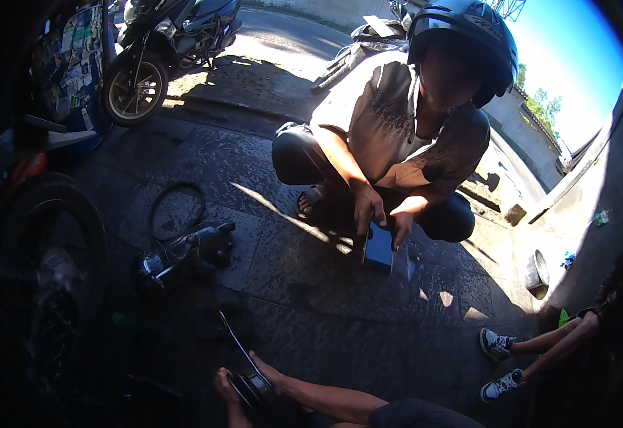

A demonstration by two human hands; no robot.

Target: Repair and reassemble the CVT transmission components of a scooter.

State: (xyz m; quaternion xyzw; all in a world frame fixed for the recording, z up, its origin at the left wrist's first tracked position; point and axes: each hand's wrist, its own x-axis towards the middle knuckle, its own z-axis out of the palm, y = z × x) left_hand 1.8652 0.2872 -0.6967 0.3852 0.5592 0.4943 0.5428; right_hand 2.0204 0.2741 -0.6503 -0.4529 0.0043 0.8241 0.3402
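At the lower edge, my left hand (225,387) and my right hand (267,372) close from both sides on a dark round ridged part (253,387), which looks like a pulley. A thin, shiny metal rod (235,334) slants up and left from beside my right thumb. Whether my fingers grip the rod or it is lodged against the part, I cannot make out. Beyond my hands, a dark metal casing (187,255) lies on the paved floor (304,285). Just past it is a black belt loop (177,212).
Ahead, a helmeted person (404,135) crouches holding a phone (378,248). A motorcycle wheel (51,250) stands close on the left, with a parked scooter (162,50) farther back. At right are another person's sneakers (500,385) and a metal can (536,270).
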